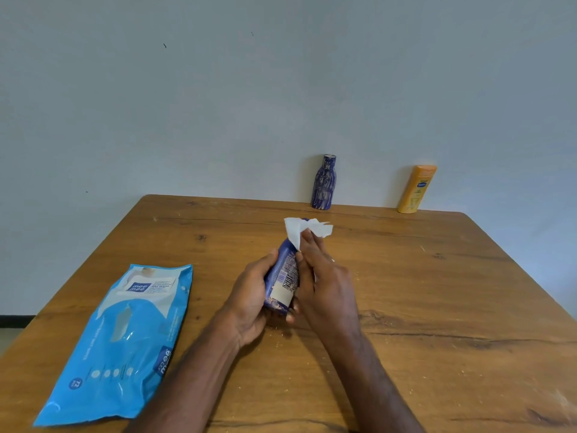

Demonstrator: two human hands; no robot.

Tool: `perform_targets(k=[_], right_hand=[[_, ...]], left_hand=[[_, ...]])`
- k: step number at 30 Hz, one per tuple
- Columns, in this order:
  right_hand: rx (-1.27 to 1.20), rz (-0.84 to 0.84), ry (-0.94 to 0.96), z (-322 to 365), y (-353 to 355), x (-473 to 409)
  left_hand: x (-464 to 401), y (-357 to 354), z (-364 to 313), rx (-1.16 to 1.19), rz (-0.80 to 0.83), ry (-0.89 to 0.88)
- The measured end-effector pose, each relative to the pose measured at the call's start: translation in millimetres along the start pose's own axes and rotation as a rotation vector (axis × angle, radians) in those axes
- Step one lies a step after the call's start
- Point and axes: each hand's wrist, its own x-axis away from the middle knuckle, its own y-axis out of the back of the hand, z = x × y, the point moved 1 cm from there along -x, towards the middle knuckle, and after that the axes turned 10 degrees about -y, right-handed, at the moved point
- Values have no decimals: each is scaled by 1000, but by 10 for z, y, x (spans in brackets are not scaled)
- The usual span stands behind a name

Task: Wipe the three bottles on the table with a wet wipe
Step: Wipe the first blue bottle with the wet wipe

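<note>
At table centre, the left hand (249, 298) wraps a blue lotion bottle (282, 276), its cap hidden by the wet wipe (304, 231) pinched in the right hand (324, 276). At one o'clock stand a patterned blue bottle (324, 182) and a yellow lotion bottle (416, 189); the wipes pack (121, 342) lies at eight o'clock.

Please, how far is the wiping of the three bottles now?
Nothing shows as finished. In hand: the left hand holds a blue bottle while the right hand rubs it with a white wipe. Left: the dark blue bottle and the yellow bottle stand untouched at the table's far edge.
</note>
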Motion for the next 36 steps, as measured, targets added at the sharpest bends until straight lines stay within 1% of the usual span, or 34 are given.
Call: perform_targets(k=[2,6,7,8,10,13,16,18,22,24,26,28,30,32,36], right_hand=[[6,30,44,-2,12,57],[84,224,242,54,-4,133],[80,238,271,61,-10,123],[65,221,266,64,-7,108],[18,132,177,43,9,60],[-34,-1,70,-11,33,9],[-18,-16,75,-12,33,0],[37,-5,130,31,22,10],[133,80,248,86,-24,15],[114,61,187,69,-3,-24],[54,-9,81,37,51,-57],[19,-44,42,19,79,-52],[-5,-32,45,25,77,-11],[-25,14,77,57,59,41],[-23,186,235,107,-23,121]], left_hand=[[-24,40,-4,31,-30,-6],[-21,99,-45,31,-64,-60],[-12,96,-49,29,-62,-66],[-4,86,-47,30,-59,-66],[6,63,-31,50,-35,-38],[15,24,-8,86,60,47],[25,5,9,50,118,57],[31,5,6,4,98,31],[34,29,-13,-79,36,-44],[19,41,7,-115,40,-30],[-7,45,57,-136,48,4],[-18,37,97,-133,52,16],[-12,21,113,-115,44,14],[-3,20,93,-105,25,-7],[-15,77,27,-34,-41,-50]])
